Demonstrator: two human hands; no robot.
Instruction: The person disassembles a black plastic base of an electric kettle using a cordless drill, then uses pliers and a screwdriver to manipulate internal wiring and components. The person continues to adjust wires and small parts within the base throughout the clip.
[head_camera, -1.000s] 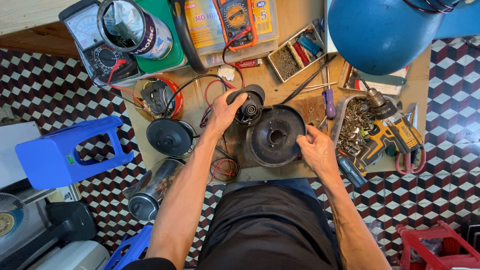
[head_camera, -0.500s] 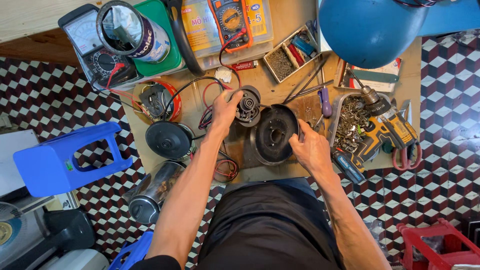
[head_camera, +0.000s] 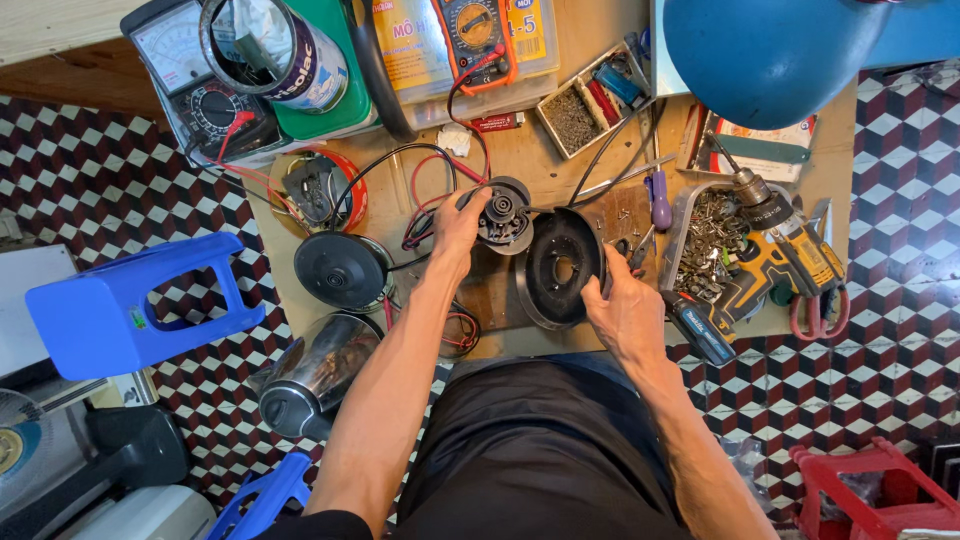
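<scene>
On cluttered wooden bench (head_camera: 520, 165): left hand (head_camera: 460, 222) grips small round black motor part (head_camera: 505, 215); right hand (head_camera: 622, 305) clasps rim of tilted black round housing (head_camera: 556, 268), hollow, beside it.

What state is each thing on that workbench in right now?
Round black housing: tilted up on edge, steadied by right hand.
Small motor part: gripped by left hand.
Black disc: lying flat.
Yellow drill: lying on its side.
Purple screwdriver: lying loose.
Metal kettle: tipped over by the bench edge.
</scene>
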